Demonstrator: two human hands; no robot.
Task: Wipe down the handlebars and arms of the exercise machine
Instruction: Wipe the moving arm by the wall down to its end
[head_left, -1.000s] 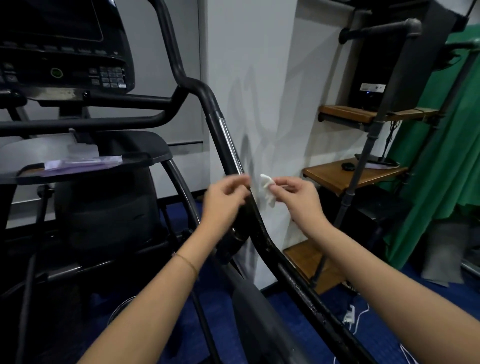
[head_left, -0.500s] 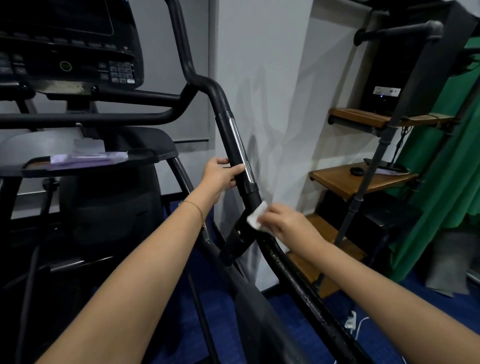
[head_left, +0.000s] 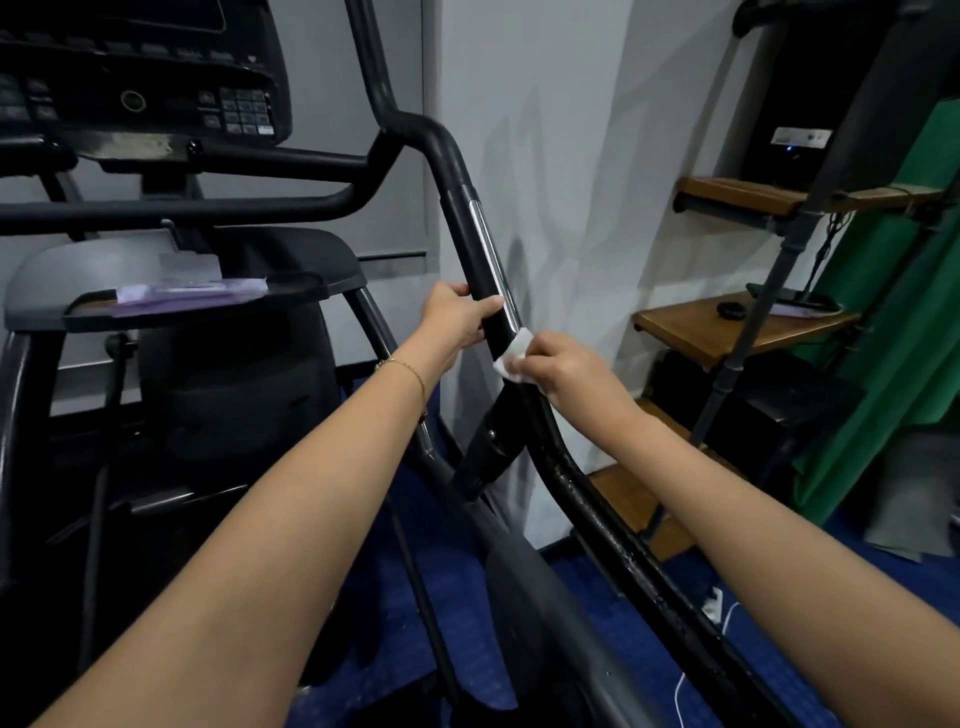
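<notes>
overhead, grey wall (head_left: 571, 156), blue floor (head_left: 649, 639)

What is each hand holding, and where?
Left hand grips the black handlebar beside its silver strip. Right hand pinches a white wipe by its near end, on the bar.

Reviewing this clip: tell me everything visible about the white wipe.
The wipe is a small white wad, crumpled, and looks like tissue or thin cloth; which one cannot be told. The right hand pinches it, covering much of it, and presses it against the right side of the black handlebar, by the lower end of the silver strip. The left hand grips the bar just above, apart from the wipe.
</notes>
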